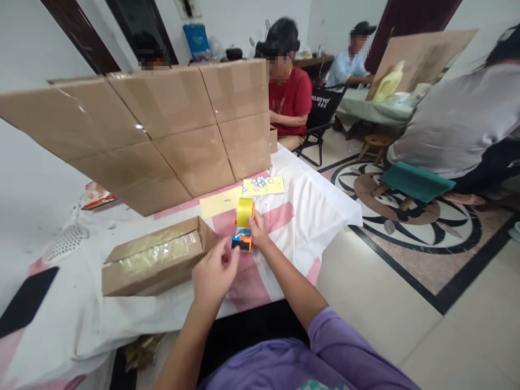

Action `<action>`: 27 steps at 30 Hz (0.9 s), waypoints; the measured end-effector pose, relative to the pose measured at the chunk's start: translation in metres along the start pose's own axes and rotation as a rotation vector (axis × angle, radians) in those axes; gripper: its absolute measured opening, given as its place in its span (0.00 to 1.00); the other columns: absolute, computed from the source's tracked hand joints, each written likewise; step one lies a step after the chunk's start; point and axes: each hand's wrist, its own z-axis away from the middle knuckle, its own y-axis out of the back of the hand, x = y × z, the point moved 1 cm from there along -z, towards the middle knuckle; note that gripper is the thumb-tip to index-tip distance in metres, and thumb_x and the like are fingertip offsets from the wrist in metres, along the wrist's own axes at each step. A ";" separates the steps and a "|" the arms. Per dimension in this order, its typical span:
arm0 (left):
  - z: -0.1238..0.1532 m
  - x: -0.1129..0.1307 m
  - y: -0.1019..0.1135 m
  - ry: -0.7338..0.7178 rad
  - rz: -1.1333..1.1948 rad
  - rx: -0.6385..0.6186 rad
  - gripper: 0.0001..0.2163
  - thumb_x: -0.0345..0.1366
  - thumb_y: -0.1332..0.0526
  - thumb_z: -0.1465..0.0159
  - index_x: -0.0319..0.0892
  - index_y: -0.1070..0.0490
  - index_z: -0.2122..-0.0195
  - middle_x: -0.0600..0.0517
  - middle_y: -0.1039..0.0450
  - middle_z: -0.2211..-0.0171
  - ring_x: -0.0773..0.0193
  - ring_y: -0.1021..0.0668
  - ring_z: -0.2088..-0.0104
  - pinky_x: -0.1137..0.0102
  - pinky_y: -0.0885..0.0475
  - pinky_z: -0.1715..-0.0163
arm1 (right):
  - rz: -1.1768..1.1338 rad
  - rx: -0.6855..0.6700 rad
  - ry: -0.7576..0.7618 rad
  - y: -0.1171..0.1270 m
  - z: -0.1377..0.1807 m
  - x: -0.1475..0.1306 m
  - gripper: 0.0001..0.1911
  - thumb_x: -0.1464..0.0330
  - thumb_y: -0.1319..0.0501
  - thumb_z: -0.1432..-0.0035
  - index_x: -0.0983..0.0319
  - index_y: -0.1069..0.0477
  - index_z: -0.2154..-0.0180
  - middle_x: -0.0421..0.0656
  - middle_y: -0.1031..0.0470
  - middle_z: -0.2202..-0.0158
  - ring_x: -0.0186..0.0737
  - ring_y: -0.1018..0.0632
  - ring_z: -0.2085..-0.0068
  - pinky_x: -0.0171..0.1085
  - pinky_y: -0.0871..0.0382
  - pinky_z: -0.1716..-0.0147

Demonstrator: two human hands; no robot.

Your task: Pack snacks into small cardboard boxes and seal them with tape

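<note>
A tape dispenser (242,242) with an orange and blue frame and a wide yellow tape roll (245,212) is held over the table. My right hand (259,226) is closed around its right side. Close to the dispenser's lower end is my left hand (215,268), its fingers curved and the thumb apart from them; I see nothing in it, and any contact with the tape is too small to make out. To the left lies a closed cardboard box (158,257) with shiny tape along its top seam.
A tall cardboard panel (162,135) stands across the table's back. Yellow paper pieces (266,186) lie before it on the white and pink cloth (300,195). A black flat object (28,300) is at far left. Several people sit nearby, one in a red shirt (294,95).
</note>
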 end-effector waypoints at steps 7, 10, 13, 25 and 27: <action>-0.033 0.005 -0.043 0.228 0.598 -0.081 0.15 0.47 0.35 0.39 0.40 0.20 0.63 0.50 0.27 0.70 0.62 0.27 0.69 0.68 0.33 0.65 | -0.017 -0.040 0.039 0.000 0.003 -0.006 0.30 0.41 0.50 0.34 0.59 0.28 0.62 0.41 0.28 0.69 0.39 0.27 0.70 0.39 0.29 0.68; -0.035 0.005 -0.045 0.294 0.705 -0.108 0.15 0.47 0.37 0.40 0.39 0.23 0.67 0.49 0.24 0.70 0.63 0.25 0.68 0.69 0.31 0.65 | 0.052 0.026 0.048 0.003 0.000 -0.008 0.27 0.44 0.49 0.33 0.58 0.30 0.67 0.41 0.31 0.72 0.39 0.30 0.70 0.38 0.32 0.69; -0.031 0.010 -0.037 0.326 0.741 -0.146 0.14 0.47 0.37 0.40 0.39 0.24 0.70 0.51 0.25 0.73 0.65 0.26 0.71 0.71 0.32 0.68 | 0.088 0.101 0.051 0.008 -0.003 -0.008 0.24 0.46 0.47 0.33 0.57 0.34 0.71 0.40 0.34 0.73 0.40 0.31 0.69 0.39 0.32 0.65; 0.009 -0.012 -0.032 0.346 0.798 -0.347 0.16 0.50 0.33 0.42 0.41 0.25 0.70 0.49 0.22 0.72 0.61 0.21 0.69 0.68 0.28 0.64 | -0.070 0.283 -0.036 0.012 -0.009 -0.016 0.28 0.42 0.51 0.34 0.58 0.38 0.71 0.37 0.36 0.75 0.36 0.32 0.73 0.35 0.34 0.73; 0.012 -0.014 -0.037 0.367 0.816 -0.354 0.17 0.52 0.32 0.43 0.40 0.25 0.70 0.48 0.21 0.72 0.61 0.21 0.71 0.68 0.27 0.66 | -0.113 0.249 -0.052 0.008 -0.006 -0.025 0.27 0.42 0.47 0.36 0.58 0.36 0.69 0.37 0.34 0.75 0.35 0.30 0.73 0.35 0.32 0.73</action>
